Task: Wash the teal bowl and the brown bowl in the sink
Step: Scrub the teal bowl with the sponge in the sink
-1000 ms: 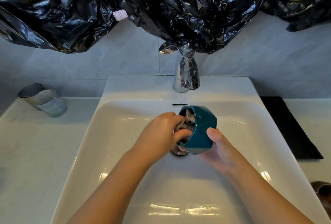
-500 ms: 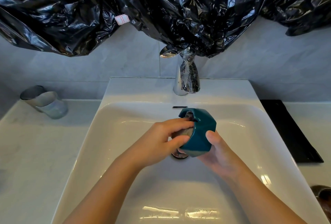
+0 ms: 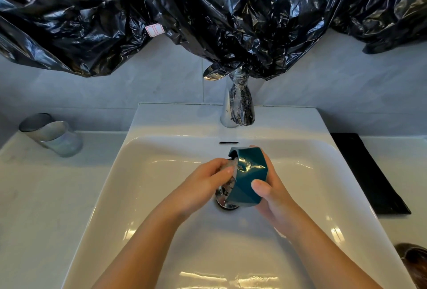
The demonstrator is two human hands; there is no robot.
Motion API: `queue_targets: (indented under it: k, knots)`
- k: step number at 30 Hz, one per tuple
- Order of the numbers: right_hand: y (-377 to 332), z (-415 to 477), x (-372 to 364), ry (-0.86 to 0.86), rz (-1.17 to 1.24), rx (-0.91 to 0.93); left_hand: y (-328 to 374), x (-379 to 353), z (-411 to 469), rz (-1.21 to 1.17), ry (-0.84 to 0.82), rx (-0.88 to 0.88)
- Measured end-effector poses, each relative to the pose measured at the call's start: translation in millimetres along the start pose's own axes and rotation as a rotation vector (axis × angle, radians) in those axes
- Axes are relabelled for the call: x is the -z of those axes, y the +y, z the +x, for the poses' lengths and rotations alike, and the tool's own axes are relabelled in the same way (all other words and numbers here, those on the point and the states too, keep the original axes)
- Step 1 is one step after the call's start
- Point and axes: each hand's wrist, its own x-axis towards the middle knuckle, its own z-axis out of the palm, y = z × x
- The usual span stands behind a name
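Over the drain (image 3: 226,206) of the white sink (image 3: 138,196), the teal bowl (image 3: 249,178) is held on its side with its mouth turned left, likely so the inside can be reached and runoff drops into the basin. The right hand (image 3: 275,196) grips its outer wall, thumb across the near facet. The left hand (image 3: 208,180) curls round a greyish wad (image 3: 231,173), pressing it at the rim. The brown bowl (image 3: 413,263) sits apart at the right edge, probably next.
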Motion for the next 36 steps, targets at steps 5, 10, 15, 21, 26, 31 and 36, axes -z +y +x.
queue_targets:
  k: [5,10,15,21,26,31,36]
  knots:
    - [0.3,0.9,-1.7,0.019,-0.048,0.005,-5.7,5.0,0.8,0.004,-0.095,-0.037]
    - [2.3,0.8,-3.9,0.055,-0.135,0.013,0.1,-15.8,6.3,-0.095,0.248,0.166]
    - [1.5,-0.5,-2.3,0.026,-0.022,0.019,7.4,-16.6,1.8,0.148,0.475,-0.109]
    - [-2.2,1.5,-1.3,-0.032,0.159,0.04,5.7,4.4,-6.7,0.194,0.079,-0.436]
    - [1.6,-0.5,-5.6,-0.061,0.215,0.013,10.7,-12.1,9.8,0.377,0.352,-0.437]
    - [1.7,-0.3,-2.9,-0.054,0.116,-0.013,11.4,-16.8,19.7,0.433,0.501,-0.131]
    - [0.0,-1.1,-3.6,-0.082,0.06,-0.016,8.1,-10.3,14.1,0.544,0.558,-0.118]
